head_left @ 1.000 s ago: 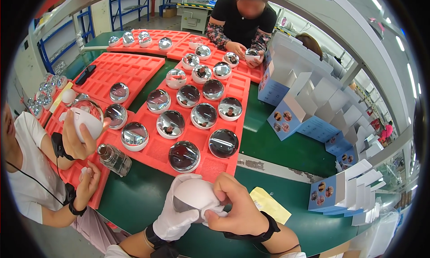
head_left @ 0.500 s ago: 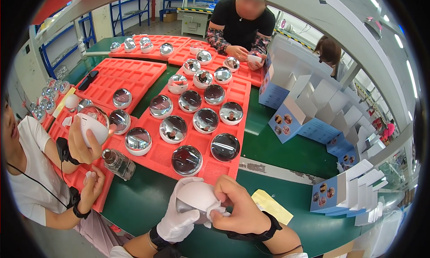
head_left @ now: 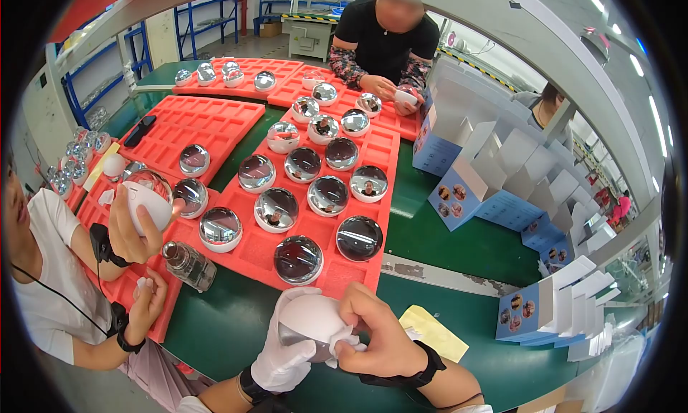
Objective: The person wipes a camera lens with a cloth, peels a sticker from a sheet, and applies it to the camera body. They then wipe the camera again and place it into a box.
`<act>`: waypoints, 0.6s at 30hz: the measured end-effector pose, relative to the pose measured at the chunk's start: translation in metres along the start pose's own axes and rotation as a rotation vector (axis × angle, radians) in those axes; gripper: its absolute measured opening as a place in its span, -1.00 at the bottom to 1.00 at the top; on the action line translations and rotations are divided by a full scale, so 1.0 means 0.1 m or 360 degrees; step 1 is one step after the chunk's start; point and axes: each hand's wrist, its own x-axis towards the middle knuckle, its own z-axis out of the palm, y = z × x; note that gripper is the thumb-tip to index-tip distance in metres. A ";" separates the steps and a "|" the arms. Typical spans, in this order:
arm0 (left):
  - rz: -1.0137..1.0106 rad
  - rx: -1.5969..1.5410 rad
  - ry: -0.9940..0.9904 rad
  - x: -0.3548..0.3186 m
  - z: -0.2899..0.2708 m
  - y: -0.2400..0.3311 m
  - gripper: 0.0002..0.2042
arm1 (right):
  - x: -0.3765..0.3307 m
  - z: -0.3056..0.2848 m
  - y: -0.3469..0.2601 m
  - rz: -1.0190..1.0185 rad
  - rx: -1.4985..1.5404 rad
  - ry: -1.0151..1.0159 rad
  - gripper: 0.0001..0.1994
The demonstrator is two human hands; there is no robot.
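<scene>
At the near edge of the green table, my left hand, in a white glove, cups a round dome-shaped device. Its white shell faces up and its mirrored part points down toward my palm. My right hand is bare and closed, pinching a crumpled white wipe against the dome's right side. Just beyond my hands, a red foam tray carries several more of these devices, mirrored faces up. On the table right of my right hand lies a yellow cloth or paper.
A glass bottle stands left of the tray. Beside it, a co-worker's hand holds another dome. Another person handles one across the table. Open blue-and-white boxes line the right side, with more boxes nearer me.
My hands stay almost in place, with slight movement of the wipe against the dome. The person across the table has tilted their dome. The person behind the boxes has shifted right.
</scene>
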 end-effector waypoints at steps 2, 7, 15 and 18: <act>0.0009 -0.0007 -0.0024 -0.02 0.04 0.03 -0.18 | 0.00 0.01 0.00 -0.0068 -0.0013 -0.0009 -0.66; 0.0131 0.0275 -0.0048 -0.01 0.05 0.01 -0.14 | -0.02 0.02 -0.02 -0.0165 -0.0096 0.0031 -0.65; 0.0142 0.0243 -0.0046 -0.01 0.02 0.00 -0.13 | -0.03 0.03 -0.07 -0.0010 -0.0007 -0.0002 -0.65; 0.0084 0.0140 -0.0055 0.00 0.04 0.03 -0.14 | -0.04 0.02 -0.05 -0.0020 0.0020 -0.0003 -0.64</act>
